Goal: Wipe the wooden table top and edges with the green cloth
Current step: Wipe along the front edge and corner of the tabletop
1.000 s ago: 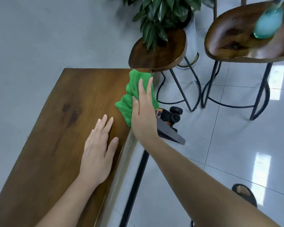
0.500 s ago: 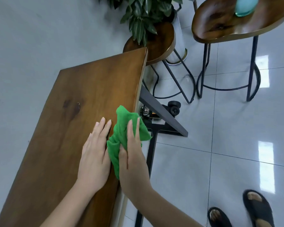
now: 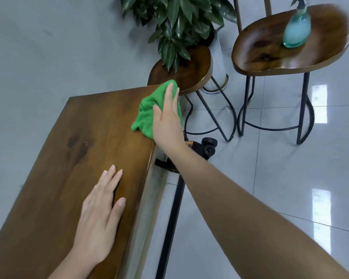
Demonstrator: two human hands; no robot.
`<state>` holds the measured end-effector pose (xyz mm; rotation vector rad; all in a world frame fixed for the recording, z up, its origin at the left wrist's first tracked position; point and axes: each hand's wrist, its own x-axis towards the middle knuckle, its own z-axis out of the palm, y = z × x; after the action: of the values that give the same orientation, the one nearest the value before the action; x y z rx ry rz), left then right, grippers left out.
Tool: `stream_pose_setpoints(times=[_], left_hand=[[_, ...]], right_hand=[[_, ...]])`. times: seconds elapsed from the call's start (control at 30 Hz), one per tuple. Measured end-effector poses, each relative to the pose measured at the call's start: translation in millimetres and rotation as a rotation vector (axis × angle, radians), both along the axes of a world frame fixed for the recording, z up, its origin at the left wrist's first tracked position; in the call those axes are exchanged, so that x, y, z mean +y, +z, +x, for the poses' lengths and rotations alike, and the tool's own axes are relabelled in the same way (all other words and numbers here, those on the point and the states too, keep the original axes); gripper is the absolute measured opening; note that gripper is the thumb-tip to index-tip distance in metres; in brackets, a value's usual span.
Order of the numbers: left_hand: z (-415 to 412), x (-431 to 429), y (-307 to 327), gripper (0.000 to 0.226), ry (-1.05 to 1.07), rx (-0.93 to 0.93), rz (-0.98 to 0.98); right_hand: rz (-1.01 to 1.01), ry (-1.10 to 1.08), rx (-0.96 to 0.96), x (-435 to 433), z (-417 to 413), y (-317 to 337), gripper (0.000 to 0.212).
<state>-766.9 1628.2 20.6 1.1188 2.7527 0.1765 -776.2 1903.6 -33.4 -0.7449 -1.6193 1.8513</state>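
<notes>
Fingers straight, right hand (image 3: 167,121) presses crumpled green cloth (image 3: 146,111) on brown wooden table (image 3: 79,168), far-right edge; left hand (image 3: 101,216) flat, bracing, so keep pressure even.

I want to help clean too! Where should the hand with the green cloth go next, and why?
Probably the right hand should slide the green cloth back toward the person along the right edge of the table. The cloth is pressed flat at the far right corner, so no edge is left ahead of it. The left hand rests flat on the top, out of that path.
</notes>
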Motion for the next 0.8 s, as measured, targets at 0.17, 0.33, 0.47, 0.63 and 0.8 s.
stream_pose_setpoints(times=[0.17,0.33,0.47,0.63,0.8], left_hand=[[-4.7,-2.9,-1.6,0.067,0.051,0.002,-0.004],[-2.9,-6.0,-2.1,0.066,0.017,0.026,0.021],[-3.6,-5.4,-0.6,0.065,0.003,0.028,0.035],[-5.9,-8.6,-3.0,0.065,-0.016,0.013,0.052],[-7.5,-9.8,-4.1,0.061,-0.036,0.023,0.064]], right_hand=[[-0.043,-0.034,0.058,19.5,-10.4,1.2,0.078],[-0.043,0.008,0.059,-46.0,18.9,-5.2,0.077],[-0.058,0.02,0.075,-124.5,59.0,-8.8,0.073],[-0.132,0.141,0.06,-202.2,105.8,-2.7,0.072],[-0.087,0.1,0.084,-193.2,96.3,-6.4,0.073]])
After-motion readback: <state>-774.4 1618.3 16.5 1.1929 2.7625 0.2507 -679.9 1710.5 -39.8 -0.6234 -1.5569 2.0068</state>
